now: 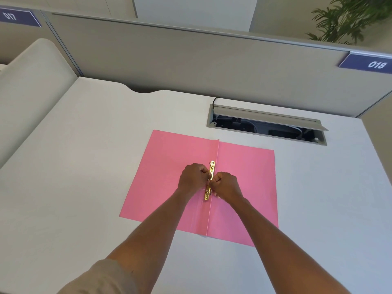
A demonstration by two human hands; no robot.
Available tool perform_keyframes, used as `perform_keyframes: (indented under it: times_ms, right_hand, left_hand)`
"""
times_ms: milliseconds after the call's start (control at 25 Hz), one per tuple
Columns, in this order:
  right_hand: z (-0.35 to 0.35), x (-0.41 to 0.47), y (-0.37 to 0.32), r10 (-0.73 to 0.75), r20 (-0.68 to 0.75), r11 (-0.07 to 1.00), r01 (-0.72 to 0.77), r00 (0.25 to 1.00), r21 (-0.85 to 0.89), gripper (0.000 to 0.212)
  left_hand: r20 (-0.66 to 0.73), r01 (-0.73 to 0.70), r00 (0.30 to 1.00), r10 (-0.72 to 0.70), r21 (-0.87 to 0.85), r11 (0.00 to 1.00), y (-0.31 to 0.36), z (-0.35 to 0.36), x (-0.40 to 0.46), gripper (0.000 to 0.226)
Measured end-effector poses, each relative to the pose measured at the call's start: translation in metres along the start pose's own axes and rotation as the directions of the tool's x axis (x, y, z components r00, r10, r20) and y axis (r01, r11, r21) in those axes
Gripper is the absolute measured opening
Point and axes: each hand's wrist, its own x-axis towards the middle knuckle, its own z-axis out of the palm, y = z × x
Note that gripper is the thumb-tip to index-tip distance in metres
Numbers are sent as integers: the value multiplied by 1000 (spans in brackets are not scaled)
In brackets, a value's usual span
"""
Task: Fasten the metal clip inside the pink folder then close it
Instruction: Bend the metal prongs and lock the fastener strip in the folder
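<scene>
The pink folder [169, 166] lies open and flat on the white desk, its spine fold running away from me. A gold metal clip [211, 169] lies along the fold near the middle. My left hand [192, 177] is curled at the clip's left side with its fingertips on the clip. From the right, my right hand [226, 184] meets it, fingers pinched on the clip's middle. The clip's top end and bottom end [206, 196] show past the hands; its middle is hidden by my fingers.
The white desk [95, 155] extends left and toward me. An open cable tray with a raised grey lid [267, 122] is set into the desk behind the folder's right half. Grey partition walls [191, 60] close the back and sides. A plant [347, 20] stands beyond.
</scene>
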Motion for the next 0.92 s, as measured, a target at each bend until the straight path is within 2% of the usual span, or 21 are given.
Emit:
perform_keyframes:
  times_ms: [120,280,480,600,680,800,920]
  right_hand:
    - [-1,2,2,24,-6,998,-24,1000,-58,19]
    - [-1,2,8,16,-13,994,-17,1000,-106,30]
    - [1,3,9,-8,-27,994,5,1000,-110,31]
    - [-6,8,6,35,27,992,-32,999,-124,29]
    - [-15,15,2,27,-36,996,-30,999,-82,22]
    - [-27,26,-10,-52,-139,997,59,989,47,9]
    - [-28,35,-22,-153,-95,988,152,984,-20,12]
  left_hand:
    - [-10,-59,998,59,41,997,-5,4,-1,14]
    - [35,-193,981,192,31,981,-16,0,-6,34]
    - [92,-388,922,377,242,889,-24,-1,-8,35]
    - [161,-422,907,390,341,840,-25,-1,-7,32]
    - [172,-421,907,384,364,831,-21,-3,-8,32]
    - [156,-379,926,345,382,843,-13,-3,-11,36]
    - [125,-355,935,333,395,847,-11,0,-12,36]
